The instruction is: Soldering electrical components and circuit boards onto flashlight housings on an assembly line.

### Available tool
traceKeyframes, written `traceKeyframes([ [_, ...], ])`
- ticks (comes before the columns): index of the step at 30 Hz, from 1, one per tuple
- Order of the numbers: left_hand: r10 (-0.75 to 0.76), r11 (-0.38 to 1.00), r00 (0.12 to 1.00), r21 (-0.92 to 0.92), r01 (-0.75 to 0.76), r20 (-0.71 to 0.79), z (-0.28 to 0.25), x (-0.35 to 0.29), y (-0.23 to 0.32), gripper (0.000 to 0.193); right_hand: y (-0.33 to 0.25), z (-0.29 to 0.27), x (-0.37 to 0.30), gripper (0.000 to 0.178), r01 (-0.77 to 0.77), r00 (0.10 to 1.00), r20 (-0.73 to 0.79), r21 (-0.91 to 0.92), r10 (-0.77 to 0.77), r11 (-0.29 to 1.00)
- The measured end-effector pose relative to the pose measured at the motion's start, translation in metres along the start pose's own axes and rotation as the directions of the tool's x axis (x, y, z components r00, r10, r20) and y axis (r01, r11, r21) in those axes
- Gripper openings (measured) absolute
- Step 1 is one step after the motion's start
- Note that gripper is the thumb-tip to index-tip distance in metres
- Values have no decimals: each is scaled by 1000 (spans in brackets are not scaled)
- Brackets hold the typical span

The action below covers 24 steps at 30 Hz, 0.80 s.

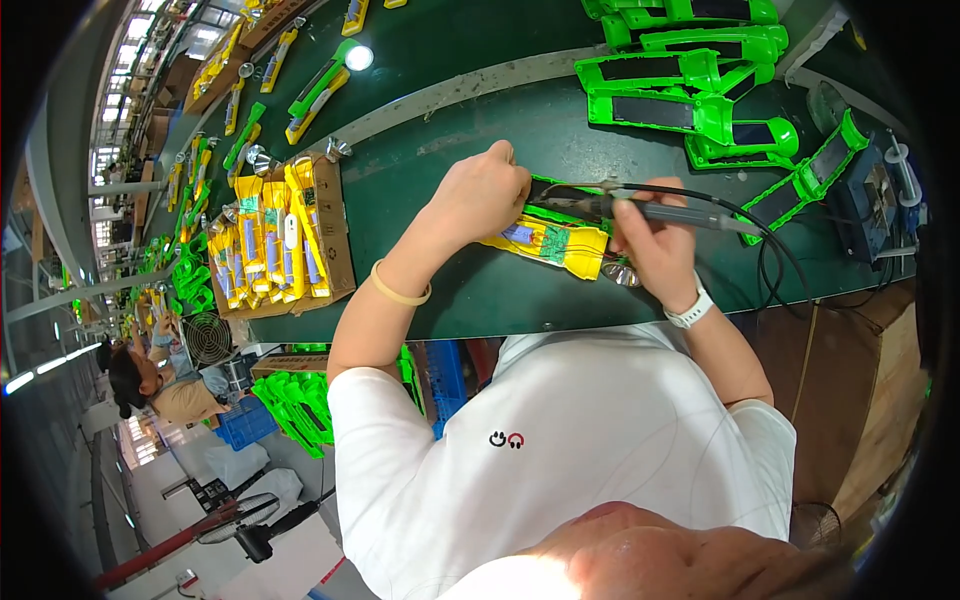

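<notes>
My right hand (pixel 660 235) grips the grey handle of a soldering iron (pixel 690 214), whose tip end points left over the work. Below lies a yellow flashlight half-shell (pixel 575 252) with a green circuit board, a purple battery cell and thin wires. A silver reflector cup (pixel 622 273) sits at its right end, beneath my right hand. Behind it, a green half-shell with a dark panel (pixel 545 192) lies partly covered by the iron and my hands. My left hand (pixel 480 195) is closed at the left end of these parts; what its fingertips pinch is hidden.
A cardboard box (pixel 335 225) of yellow half-shells stands at left. Green shells (pixel 660 110) pile up at back right, with one panelled shell (pixel 810 180) nearer. The iron's black cable (pixel 775 260) loops beside a soldering station (pixel 865 190). A lit flashlight (pixel 325 75) lies beyond the metal rail.
</notes>
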<state>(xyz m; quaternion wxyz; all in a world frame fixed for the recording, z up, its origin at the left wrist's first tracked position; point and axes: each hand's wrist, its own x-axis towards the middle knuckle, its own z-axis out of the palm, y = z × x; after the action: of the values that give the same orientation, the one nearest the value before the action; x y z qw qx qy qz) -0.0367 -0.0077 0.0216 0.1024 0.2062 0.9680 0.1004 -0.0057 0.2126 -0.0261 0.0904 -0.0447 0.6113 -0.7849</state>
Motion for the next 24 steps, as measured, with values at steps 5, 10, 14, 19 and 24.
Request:
traceKeyframes([
  [5,-1,1000,999,-5,2,40,-3,-1,1,8,-19,-64,3,18,279,880,-329,-224,-342,934],
  [10,28,1000,998,-13,-28,63,-2,2,-7,9,-49,-94,28,26,468,839,-342,56,-423,882],
  [14,69,997,996,-18,-68,48,-10,4,-2,8,-52,-93,44,31,407,861,-257,-171,-440,897],
  [19,115,993,992,-1,-115,44,-3,7,-7,8,-39,-90,40,29,400,873,-195,-238,-447,885],
  [24,88,996,996,20,-89,28,-4,-2,-1,8,-11,-59,-1,34,313,950,-31,38,-312,949],
])
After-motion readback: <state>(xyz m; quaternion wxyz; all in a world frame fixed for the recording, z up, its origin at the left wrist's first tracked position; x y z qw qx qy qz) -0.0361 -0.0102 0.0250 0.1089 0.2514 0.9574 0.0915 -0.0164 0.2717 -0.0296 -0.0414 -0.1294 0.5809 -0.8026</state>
